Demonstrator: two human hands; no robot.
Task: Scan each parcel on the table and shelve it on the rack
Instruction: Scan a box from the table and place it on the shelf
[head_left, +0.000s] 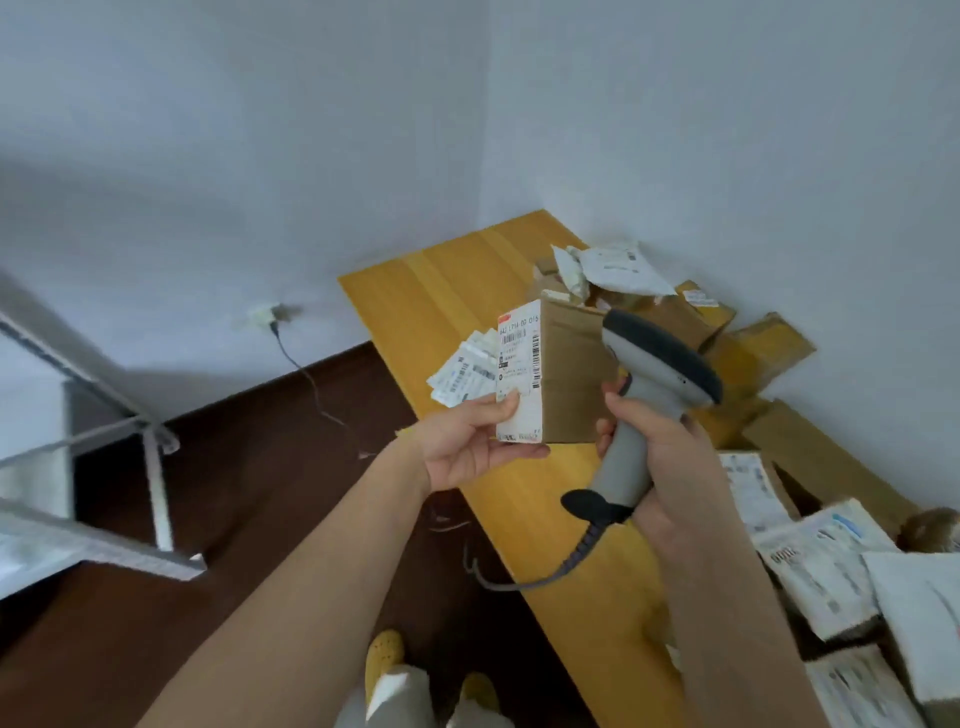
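My left hand (467, 441) holds a small brown cardboard parcel (571, 374) upright above the table's near edge, thumb on its white shipping label (519, 364). My right hand (660, 457) grips the handle of a grey barcode scanner (654, 364), whose dark head sits just right of the parcel and overlaps its top corner. The scanner's coiled cable (545, 577) hangs down to the left. Several more parcels lie on the yellow wooden table (441, 291): brown boxes (758, 353) at the back right and white mailer bags (821, 561) at the near right.
A grey metal rack (104, 415) stands at the left over the dark floor. A wall socket (270, 314) with a black cord sits behind the table's left end. White label sheets (462, 374) lie on the table behind the parcel. My yellow shoes (384, 660) show below.
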